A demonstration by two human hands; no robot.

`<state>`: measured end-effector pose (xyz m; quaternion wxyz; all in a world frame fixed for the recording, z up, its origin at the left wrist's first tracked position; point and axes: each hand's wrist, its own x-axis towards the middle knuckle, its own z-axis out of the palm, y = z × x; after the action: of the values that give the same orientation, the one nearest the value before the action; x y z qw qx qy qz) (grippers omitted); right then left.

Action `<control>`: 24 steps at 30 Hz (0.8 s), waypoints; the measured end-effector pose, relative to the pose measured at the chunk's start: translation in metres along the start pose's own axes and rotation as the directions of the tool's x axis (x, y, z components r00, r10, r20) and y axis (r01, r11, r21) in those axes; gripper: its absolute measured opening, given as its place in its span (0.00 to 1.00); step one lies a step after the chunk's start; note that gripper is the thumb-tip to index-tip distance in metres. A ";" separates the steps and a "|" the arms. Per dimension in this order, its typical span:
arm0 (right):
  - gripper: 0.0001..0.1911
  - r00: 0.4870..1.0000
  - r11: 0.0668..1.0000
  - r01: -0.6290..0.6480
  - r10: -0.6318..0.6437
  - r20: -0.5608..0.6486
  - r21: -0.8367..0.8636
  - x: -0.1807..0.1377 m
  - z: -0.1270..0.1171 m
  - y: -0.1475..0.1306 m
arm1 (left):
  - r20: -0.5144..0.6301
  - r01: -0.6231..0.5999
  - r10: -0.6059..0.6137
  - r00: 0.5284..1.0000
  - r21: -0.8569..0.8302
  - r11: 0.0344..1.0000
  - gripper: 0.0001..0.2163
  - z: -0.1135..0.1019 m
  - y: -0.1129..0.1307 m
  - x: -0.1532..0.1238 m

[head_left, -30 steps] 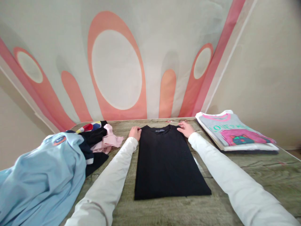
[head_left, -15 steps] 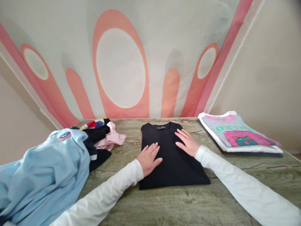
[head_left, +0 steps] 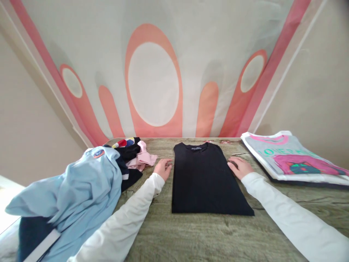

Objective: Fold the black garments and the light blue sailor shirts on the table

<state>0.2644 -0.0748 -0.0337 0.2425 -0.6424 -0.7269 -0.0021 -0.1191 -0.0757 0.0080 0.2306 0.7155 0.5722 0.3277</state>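
Note:
A black T-shirt [head_left: 205, 182], folded into a neat rectangle, lies flat on the table with its collar at the far end. Just off its left edge is my left hand [head_left: 163, 169], fingers loosely bent and thumb apart, with nothing held. My right hand [head_left: 240, 167] rests at the shirt's right edge, fingers a little curved and the thumb apart; whether it touches the fabric I cannot tell. Both forearms are in white sleeves.
A rumpled heap of clothes lies at the left, with a light blue garment [head_left: 92, 185] in front and a pink one [head_left: 143, 159] behind. At the right sits a folded stack topped by a grey and pink shirt [head_left: 294, 149]. The wooden table [head_left: 207, 236] meets a patterned backdrop [head_left: 188, 109].
Both hands have come off the middle of the black T-shirt and moved outward, one to each side of it. The camera view has shifted slightly left.

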 end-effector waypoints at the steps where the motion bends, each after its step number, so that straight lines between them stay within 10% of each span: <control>1: 0.19 1.000 0.999 -0.005 0.005 -0.016 0.051 0.001 -0.002 0.004 | 0.029 0.101 -0.098 0.995 -0.144 0.984 0.10 -0.002 0.002 0.000; 5: 0.13 0.994 0.964 -0.103 0.093 0.051 0.245 0.001 -0.007 0.007 | 0.240 0.400 -0.329 0.913 -0.371 0.838 0.05 -0.007 0.011 -0.006; 12: 0.08 0.975 0.915 -0.203 0.156 0.158 0.349 -0.001 -0.012 -0.006 | 0.316 0.450 -0.354 0.880 -0.322 0.833 0.12 -0.007 0.019 -0.012; 24: 0.08 0.912 0.730 -0.389 0.218 0.348 0.562 -0.010 -0.020 -0.007 | 0.354 0.225 -0.258 0.899 0.132 0.965 0.12 -0.006 0.029 -0.014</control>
<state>0.2653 -0.0917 -0.0172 0.3400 -0.6322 -0.5959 0.3601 -0.1061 -0.0964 0.0298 0.3410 0.6972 0.6168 0.1311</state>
